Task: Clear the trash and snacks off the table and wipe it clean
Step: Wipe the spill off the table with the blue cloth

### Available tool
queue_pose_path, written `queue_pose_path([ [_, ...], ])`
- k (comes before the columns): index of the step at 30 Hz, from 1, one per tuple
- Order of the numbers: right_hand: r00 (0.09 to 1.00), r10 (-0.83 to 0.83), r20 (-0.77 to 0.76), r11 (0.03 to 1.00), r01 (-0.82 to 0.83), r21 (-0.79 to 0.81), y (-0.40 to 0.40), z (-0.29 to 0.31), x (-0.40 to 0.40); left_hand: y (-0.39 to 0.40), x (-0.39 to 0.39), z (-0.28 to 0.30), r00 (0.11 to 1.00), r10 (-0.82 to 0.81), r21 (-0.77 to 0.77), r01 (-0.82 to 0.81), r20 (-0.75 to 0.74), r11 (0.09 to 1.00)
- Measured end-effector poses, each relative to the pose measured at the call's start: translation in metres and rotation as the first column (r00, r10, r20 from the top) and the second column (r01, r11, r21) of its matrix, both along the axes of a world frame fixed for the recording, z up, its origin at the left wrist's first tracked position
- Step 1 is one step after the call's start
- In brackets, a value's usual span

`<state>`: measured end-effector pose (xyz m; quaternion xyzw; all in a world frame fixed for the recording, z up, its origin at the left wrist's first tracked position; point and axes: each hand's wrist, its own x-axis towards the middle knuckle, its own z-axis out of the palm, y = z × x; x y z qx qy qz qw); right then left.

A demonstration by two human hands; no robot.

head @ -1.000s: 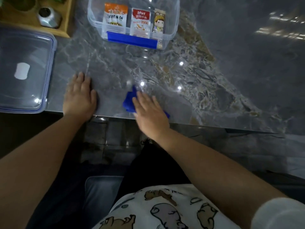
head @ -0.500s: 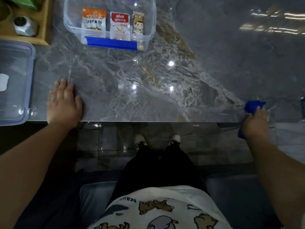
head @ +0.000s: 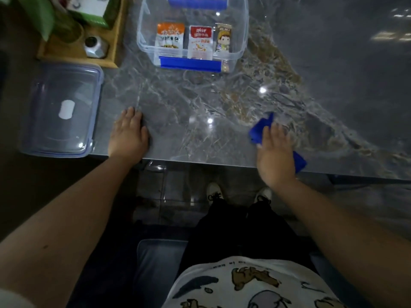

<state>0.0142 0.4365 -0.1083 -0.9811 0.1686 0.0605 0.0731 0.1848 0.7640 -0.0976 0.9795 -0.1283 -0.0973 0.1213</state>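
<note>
My right hand (head: 275, 155) presses flat on a blue cloth (head: 260, 130) near the front edge of the grey marble table (head: 200, 103). The cloth sticks out ahead of the fingers and behind the palm. My left hand (head: 129, 135) lies flat on the table by its front edge, fingers apart, holding nothing. A clear plastic box (head: 241, 30) with blue clips stands at the back of the table. In it are three snack packets: an orange one (head: 170, 37), a red one (head: 200, 42) and a small one with a cartoon figure (head: 223, 38).
The box's clear lid (head: 62, 110) lies at the left, reaching the table's front edge. Behind it a wooden tray (head: 111, 54) holds a metal pot (head: 95, 47) and a green plant (head: 42, 16). My legs and shoes show below the table edge.
My right hand swept the blue cloth along the front edge from the middle to the far right, then back toward the middle. My left hand stayed planted.
</note>
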Motion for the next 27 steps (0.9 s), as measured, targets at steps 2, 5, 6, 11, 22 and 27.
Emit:
queue_pose_path([
  [2,0.987,0.156,0.032,0.988,-0.156,0.007,0.04,0.0,0.021,0.003,0.001,-0.001,1.0,-0.01,-0.019,0.01,-0.003,1.0],
  [5,0.936,0.345,0.066,0.936,-0.348,0.047,0.101,0.0,0.044,0.01,0.004,0.0,0.999,-0.03,-0.035,0.03,-0.015,0.999],
  [6,0.911,0.405,0.073,0.911,-0.409,0.054,0.121,-0.001,0.05,0.012,0.006,0.0,0.999,-0.036,-0.042,0.035,-0.026,0.999],
  [11,0.768,0.63,0.118,0.757,-0.641,0.131,0.195,-0.005,0.06,0.015,0.016,0.008,0.989,-0.037,-0.087,0.025,-0.141,0.996],
  [22,0.739,0.652,0.17,0.5,-0.587,0.636,0.196,0.009,0.046,0.013,-0.005,0.036,0.982,-0.016,-0.138,-0.01,-0.186,0.99],
  [27,0.954,0.253,-0.16,0.364,0.059,0.93,0.129,0.037,0.044,-0.004,-0.006,0.053,0.965,0.024,-0.2,-0.078,-0.26,0.977],
])
